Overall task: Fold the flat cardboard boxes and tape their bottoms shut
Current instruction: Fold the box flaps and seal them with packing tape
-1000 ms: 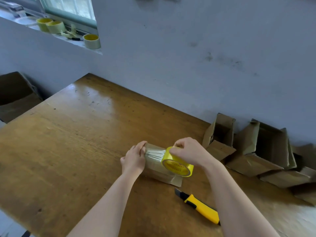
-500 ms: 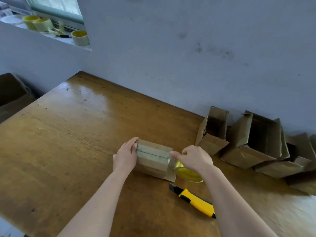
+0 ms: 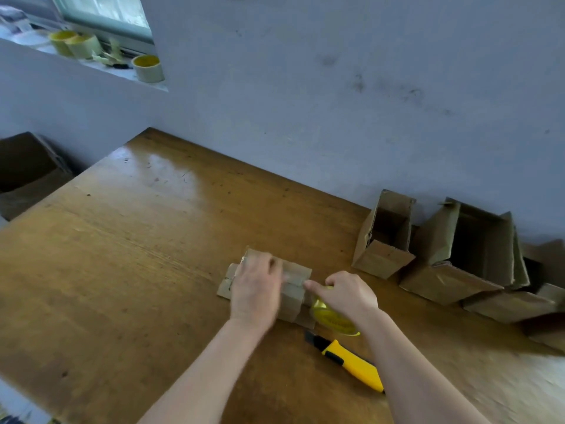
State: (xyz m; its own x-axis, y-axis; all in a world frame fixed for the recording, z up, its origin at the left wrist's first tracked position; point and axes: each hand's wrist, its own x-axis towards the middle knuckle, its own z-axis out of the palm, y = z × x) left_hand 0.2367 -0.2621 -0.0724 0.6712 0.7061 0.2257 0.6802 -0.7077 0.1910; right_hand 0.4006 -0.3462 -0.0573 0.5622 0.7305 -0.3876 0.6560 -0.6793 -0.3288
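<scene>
A small cardboard box [image 3: 293, 296] lies bottom-up on the wooden table [image 3: 137, 255], with a strip of clear tape along its seam. My left hand [image 3: 255, 289] lies flat on top of the box, palm down, blurred by motion. My right hand [image 3: 345, 293] grips a yellow tape roll [image 3: 334, 321] at the box's right end, low against the table, thumb and forefinger pinching at the box edge.
A yellow utility knife [image 3: 348, 361] lies on the table just in front of the roll. Several folded open boxes [image 3: 385, 237] stand along the grey wall at right. Spare tape rolls [image 3: 148, 68] sit on the window ledge. A large dark carton [image 3: 24, 172] stands beyond the table's left edge.
My right hand pulled the tape roll across the box and down past its right end. My left hand slid from the box's left end onto its top.
</scene>
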